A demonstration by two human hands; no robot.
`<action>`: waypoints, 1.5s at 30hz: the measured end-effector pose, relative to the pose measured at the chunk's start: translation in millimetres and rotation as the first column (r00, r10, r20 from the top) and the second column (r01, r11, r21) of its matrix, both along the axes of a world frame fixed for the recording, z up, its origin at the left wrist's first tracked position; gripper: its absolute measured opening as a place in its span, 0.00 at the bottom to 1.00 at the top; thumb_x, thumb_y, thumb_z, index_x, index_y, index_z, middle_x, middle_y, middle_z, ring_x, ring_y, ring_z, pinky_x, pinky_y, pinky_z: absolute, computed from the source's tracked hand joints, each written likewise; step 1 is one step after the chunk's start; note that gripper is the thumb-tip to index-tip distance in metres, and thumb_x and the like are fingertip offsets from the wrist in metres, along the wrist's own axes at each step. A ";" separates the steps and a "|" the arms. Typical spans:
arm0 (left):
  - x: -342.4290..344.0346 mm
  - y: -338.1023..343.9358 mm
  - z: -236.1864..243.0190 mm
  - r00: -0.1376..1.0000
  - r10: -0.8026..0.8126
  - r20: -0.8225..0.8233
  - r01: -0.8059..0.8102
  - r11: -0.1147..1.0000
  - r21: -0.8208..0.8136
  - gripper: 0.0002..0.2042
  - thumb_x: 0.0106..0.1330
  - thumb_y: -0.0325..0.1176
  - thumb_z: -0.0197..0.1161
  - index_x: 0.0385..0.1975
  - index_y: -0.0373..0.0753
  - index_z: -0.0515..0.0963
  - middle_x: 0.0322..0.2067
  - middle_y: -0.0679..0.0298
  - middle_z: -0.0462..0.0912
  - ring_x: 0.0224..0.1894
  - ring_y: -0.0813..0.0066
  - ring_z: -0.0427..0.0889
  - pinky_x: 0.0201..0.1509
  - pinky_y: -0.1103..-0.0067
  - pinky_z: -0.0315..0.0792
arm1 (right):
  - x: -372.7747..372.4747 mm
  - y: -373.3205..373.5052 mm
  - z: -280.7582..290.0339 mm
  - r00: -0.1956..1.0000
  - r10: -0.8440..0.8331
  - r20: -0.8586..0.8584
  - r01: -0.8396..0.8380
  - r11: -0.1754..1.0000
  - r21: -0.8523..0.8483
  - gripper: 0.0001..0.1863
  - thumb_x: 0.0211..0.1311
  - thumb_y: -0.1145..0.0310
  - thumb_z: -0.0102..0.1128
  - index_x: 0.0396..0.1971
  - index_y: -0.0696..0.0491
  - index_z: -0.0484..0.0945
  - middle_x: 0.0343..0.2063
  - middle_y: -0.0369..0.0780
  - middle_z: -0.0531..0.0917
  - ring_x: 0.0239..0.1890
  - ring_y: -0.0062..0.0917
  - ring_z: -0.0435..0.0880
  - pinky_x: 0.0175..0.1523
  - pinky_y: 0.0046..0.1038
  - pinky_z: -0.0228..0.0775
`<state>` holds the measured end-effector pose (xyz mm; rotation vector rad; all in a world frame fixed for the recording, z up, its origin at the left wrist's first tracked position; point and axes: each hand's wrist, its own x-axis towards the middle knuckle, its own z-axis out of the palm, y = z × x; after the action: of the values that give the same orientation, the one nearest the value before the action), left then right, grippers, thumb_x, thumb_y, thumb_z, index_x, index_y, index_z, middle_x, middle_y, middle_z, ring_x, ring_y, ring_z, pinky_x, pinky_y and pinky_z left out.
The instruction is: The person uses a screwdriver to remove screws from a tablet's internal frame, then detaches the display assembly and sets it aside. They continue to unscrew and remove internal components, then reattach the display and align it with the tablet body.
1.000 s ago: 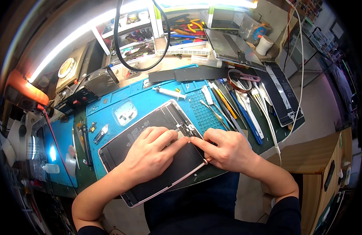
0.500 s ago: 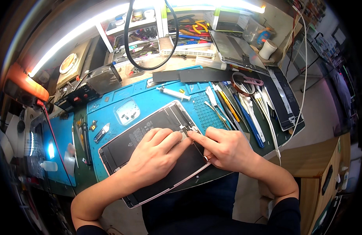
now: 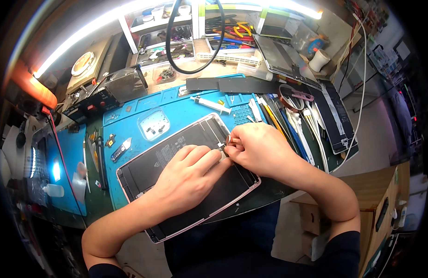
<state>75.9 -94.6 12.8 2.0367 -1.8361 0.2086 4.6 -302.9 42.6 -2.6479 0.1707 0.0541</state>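
An opened tablet (image 3: 151,171) with a thin pinkish frame and black battery cells lies tilted, its near edge past the bench's front edge. My left hand (image 3: 188,173) rests across its middle, fingers curled, thumb and forefinger closing near a pale piece by the connector area; what they grip is hidden. My right hand (image 3: 258,146) is closed just beside those fingertips, over the tablet's right part. Between its thumb and fingers shows the end of a small copper-coloured tool (image 3: 229,140); the rest of the tool is covered by the hand.
A clear tray (image 3: 153,124) of small parts, a syringe (image 3: 211,105) and a utility blade (image 3: 121,149) lie on the blue mat (image 3: 113,185). Pens and slim tools (image 3: 292,132) crowd the right. A black cable loop (image 3: 169,41) hangs above; a dark panel (image 3: 332,111) stands farther right.
My right hand has rolled over and shifted up and left; the copper-coloured end, formerly below its palm, now shows beside the fingertips. My left hand stays nearly in place.
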 end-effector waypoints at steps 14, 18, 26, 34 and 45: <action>-0.9 0.6 -5.2 1.000 0.009 -0.026 -0.010 1.000 -0.030 0.24 0.52 0.23 0.65 0.53 0.40 0.84 0.46 0.63 0.78 0.55 0.62 0.78 0.60 0.68 0.72 | 27.1 -9.7 22.9 0.946 0.027 -0.324 -0.001 0.997 0.077 0.13 0.57 0.63 0.69 0.27 0.60 0.85 0.21 0.43 0.85 0.26 0.29 0.84 0.39 0.33 0.76; -0.8 1.4 -4.6 1.000 0.014 -0.020 -0.014 1.000 -0.021 0.24 0.52 0.23 0.65 0.54 0.40 0.84 0.46 0.63 0.78 0.55 0.63 0.78 0.61 0.68 0.72 | 29.7 -5.3 30.2 0.931 0.061 -0.359 -0.029 0.995 0.092 0.12 0.55 0.64 0.69 0.28 0.60 0.86 0.21 0.45 0.85 0.26 0.30 0.84 0.40 0.33 0.77; -1.4 1.0 -3.3 1.000 0.012 -0.025 -0.012 1.000 -0.009 0.25 0.52 0.23 0.65 0.54 0.40 0.84 0.47 0.62 0.77 0.56 0.62 0.77 0.62 0.67 0.72 | 28.8 -17.5 17.0 0.924 0.040 -0.379 0.082 0.950 0.301 0.09 0.54 0.68 0.69 0.26 0.60 0.86 0.20 0.37 0.84 0.26 0.20 0.80 0.38 0.27 0.73; -0.6 1.3 -4.0 1.000 0.006 -0.021 -0.007 1.000 -0.027 0.25 0.53 0.22 0.65 0.55 0.40 0.84 0.47 0.62 0.77 0.56 0.63 0.77 0.61 0.67 0.72 | 24.6 -23.2 11.8 0.934 0.063 -0.351 0.088 0.912 0.400 0.09 0.56 0.67 0.69 0.25 0.58 0.85 0.18 0.33 0.80 0.24 0.16 0.75 0.35 0.26 0.71; -1.0 2.2 -3.7 0.999 0.015 -0.033 -0.016 1.000 -0.021 0.24 0.53 0.23 0.65 0.54 0.41 0.84 0.47 0.62 0.78 0.56 0.62 0.77 0.61 0.67 0.72 | 27.1 -24.0 13.8 0.923 0.175 -0.343 -0.058 0.944 0.326 0.09 0.57 0.68 0.68 0.24 0.58 0.80 0.17 0.31 0.75 0.23 0.16 0.69 0.33 0.25 0.67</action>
<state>74.9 -92.4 9.1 2.0287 -1.7918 0.1964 31.6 -327.0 56.4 -2.3049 0.1136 0.5745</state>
